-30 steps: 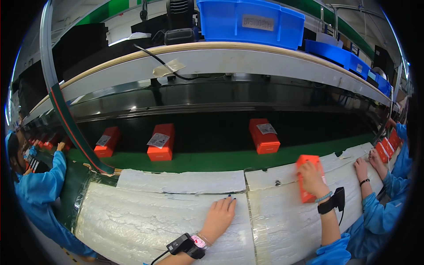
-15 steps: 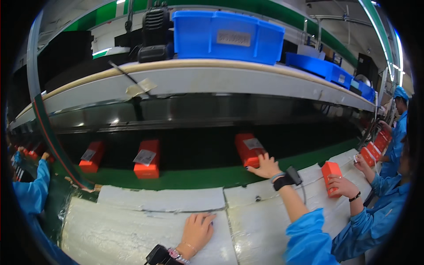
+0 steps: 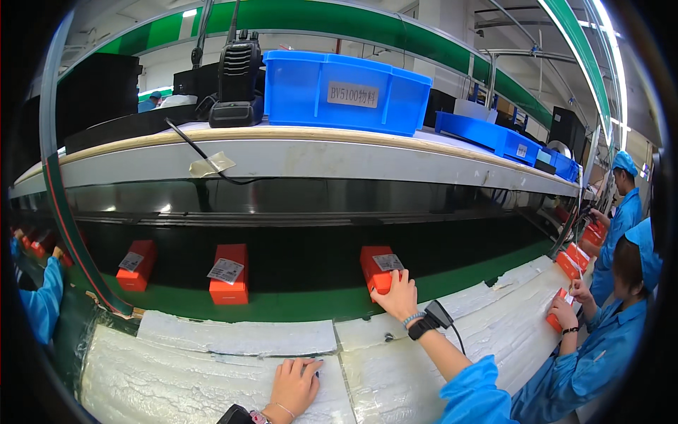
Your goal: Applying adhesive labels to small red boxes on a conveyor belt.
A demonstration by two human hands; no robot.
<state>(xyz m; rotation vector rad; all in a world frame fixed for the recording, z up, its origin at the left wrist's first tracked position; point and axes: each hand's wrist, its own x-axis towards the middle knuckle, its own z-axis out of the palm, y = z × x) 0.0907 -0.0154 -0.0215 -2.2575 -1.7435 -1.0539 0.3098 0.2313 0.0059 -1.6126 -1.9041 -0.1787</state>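
My right hand point(image 3: 398, 295) reaches over the conveyor's near edge and grips the near end of an orange-red box point(image 3: 376, 268). The thumb is at its front and the fingers are at its right side. A white printed paper point(image 3: 388, 262) lies on top of this box. My left hand point(image 3: 295, 385) rests on the white covered worktop point(image 3: 233, 374), palm down and fingers stretched, holding nothing. Two more orange-red boxes point(image 3: 229, 286) point(image 3: 138, 272) lie on the belt to the left, each with a similar paper on it.
The dark green conveyor belt point(image 3: 304, 286) runs across in front of me. Above it a shelf point(image 3: 353, 159) carries a blue bin point(image 3: 346, 92) and a black two-way radio point(image 3: 239, 78). Co-workers in blue point(image 3: 600, 360) handle orange boxes at right; another sleeve point(image 3: 44, 300) shows at left.
The view has tilted upward, so the scene sits lower. My right hand has closed around the near end of the box. The right co-worker's box has shifted toward their other hand.
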